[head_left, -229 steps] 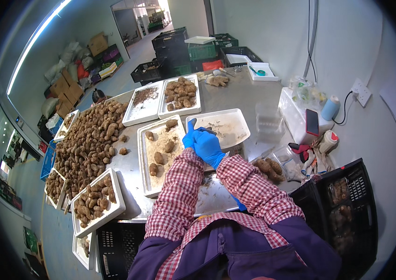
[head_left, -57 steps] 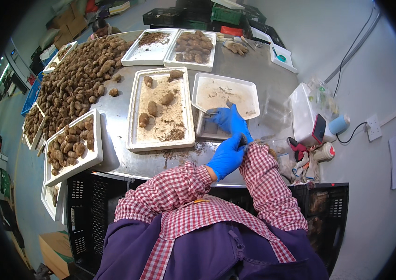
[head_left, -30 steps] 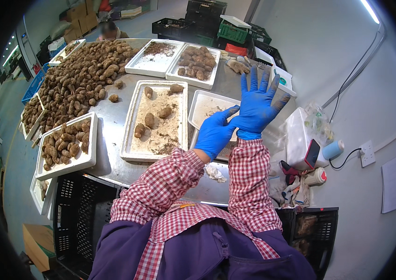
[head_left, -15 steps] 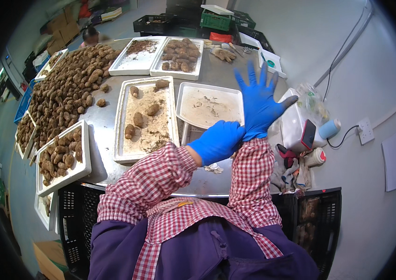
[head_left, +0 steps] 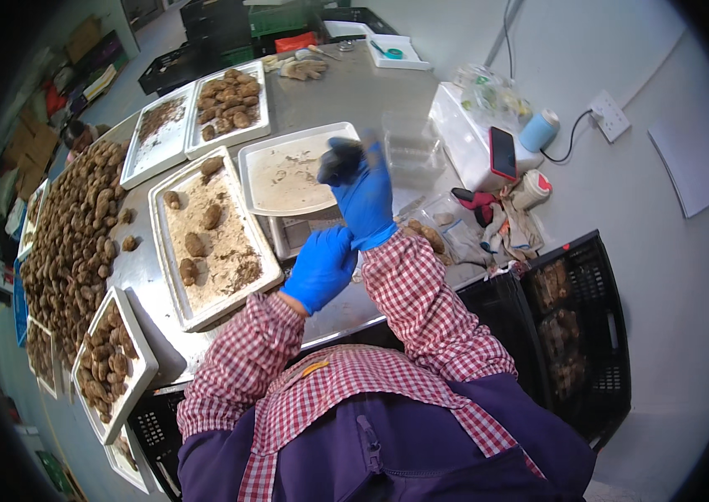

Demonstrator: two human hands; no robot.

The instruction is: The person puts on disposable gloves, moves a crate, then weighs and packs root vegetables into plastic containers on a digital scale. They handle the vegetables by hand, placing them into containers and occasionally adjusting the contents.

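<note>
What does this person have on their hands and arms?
The left hand and right hand wear snug, plain blue gloves; the right one is darkly smudged over the fingers. Loose, puckered sleeves in red-and-white check, gathered toward the wrists, cover the forearms. Purple clothing shows higher up.

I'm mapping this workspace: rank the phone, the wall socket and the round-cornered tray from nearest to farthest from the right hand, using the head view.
From the right hand:
1. Round-cornered tray: mostly to its left, partly hidden by it.
2. Phone: to its right.
3. Wall socket: farther right.
</note>
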